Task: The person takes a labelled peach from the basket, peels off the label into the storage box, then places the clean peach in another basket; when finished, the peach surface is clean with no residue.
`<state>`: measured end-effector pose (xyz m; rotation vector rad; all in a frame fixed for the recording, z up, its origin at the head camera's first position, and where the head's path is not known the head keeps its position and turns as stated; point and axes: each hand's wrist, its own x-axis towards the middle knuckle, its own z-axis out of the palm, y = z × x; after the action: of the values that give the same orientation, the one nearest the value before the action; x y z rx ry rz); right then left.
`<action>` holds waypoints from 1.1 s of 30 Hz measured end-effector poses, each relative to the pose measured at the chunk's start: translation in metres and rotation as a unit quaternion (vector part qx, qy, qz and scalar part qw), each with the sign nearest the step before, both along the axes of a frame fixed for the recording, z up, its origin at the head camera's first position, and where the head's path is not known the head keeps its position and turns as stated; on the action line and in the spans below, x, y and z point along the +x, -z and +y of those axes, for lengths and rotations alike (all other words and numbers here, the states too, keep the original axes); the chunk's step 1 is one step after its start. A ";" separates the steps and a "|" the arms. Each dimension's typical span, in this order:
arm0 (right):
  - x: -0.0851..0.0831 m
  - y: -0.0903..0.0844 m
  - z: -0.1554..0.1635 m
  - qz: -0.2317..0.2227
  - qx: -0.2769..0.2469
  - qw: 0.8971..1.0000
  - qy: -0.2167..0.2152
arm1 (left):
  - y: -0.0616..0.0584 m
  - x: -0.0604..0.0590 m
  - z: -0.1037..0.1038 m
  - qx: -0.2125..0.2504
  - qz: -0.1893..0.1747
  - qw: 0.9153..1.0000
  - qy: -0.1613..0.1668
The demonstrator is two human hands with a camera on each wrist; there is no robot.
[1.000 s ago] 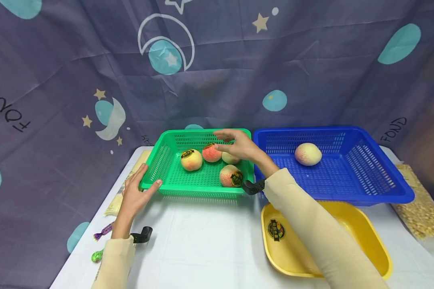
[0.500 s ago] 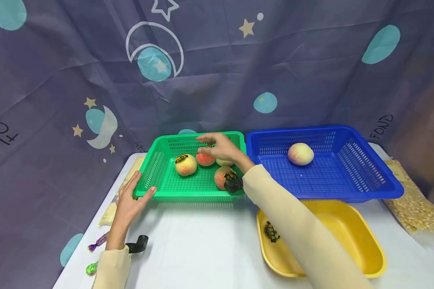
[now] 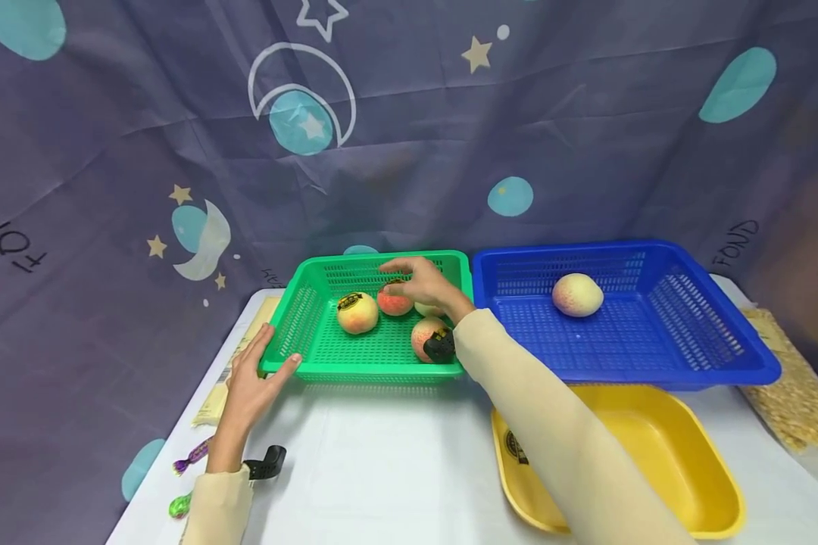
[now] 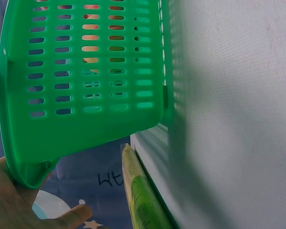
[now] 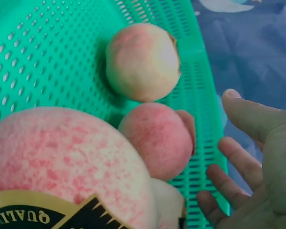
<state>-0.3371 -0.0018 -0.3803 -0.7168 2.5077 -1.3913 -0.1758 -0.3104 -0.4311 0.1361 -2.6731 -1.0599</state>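
Observation:
A green basket (image 3: 313, 363) on the white table holds several peaches. My right hand (image 3: 416, 280) hovers over them with relaxed, spread fingers, just above a red peach (image 3: 392, 303) and a pale one (image 3: 428, 309). A yellowish stickered peach (image 3: 357, 312) lies to the left, and another stickered peach (image 3: 426, 337) lies near my wrist. In the right wrist view the red peach (image 5: 157, 140) sits beside my open fingers (image 5: 238, 157), untouched. My left hand (image 3: 254, 375) rests against the basket's front left corner (image 4: 28, 162), fingers straight, thumb on the rim.
A blue basket (image 3: 722, 356) holding one peach (image 3: 576, 294) stands right of the green one. A yellow tray (image 3: 695, 454) lies in front of it. A bag of kernels (image 3: 794, 393) is at the far right, wrapped candies (image 3: 191, 458) at the table's left edge.
My right hand has reached a little further left and down into the green basket, over the red peach. My left hand stays at the basket's corner.

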 end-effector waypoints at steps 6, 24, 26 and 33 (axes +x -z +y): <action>-0.006 0.006 0.006 -0.006 0.025 1.000 0.010 | 0.002 -0.002 0.001 0.002 -0.001 1.000 0.005; -0.016 0.011 0.000 -0.015 0.093 0.995 0.040 | 0.001 -0.004 0.000 0.015 -0.004 1.000 0.015; -0.017 0.013 -0.001 -0.013 0.109 0.993 0.046 | 0.001 -0.005 -0.001 0.015 -0.003 1.000 0.018; -0.025 0.020 -0.002 -0.014 0.138 0.990 0.038 | 0.003 -0.006 -0.004 0.019 0.001 1.000 0.021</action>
<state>-0.3617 -0.0043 -0.4000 -0.5474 2.6563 -1.0356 -0.1814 -0.3146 -0.4338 0.0872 -2.6667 -1.1240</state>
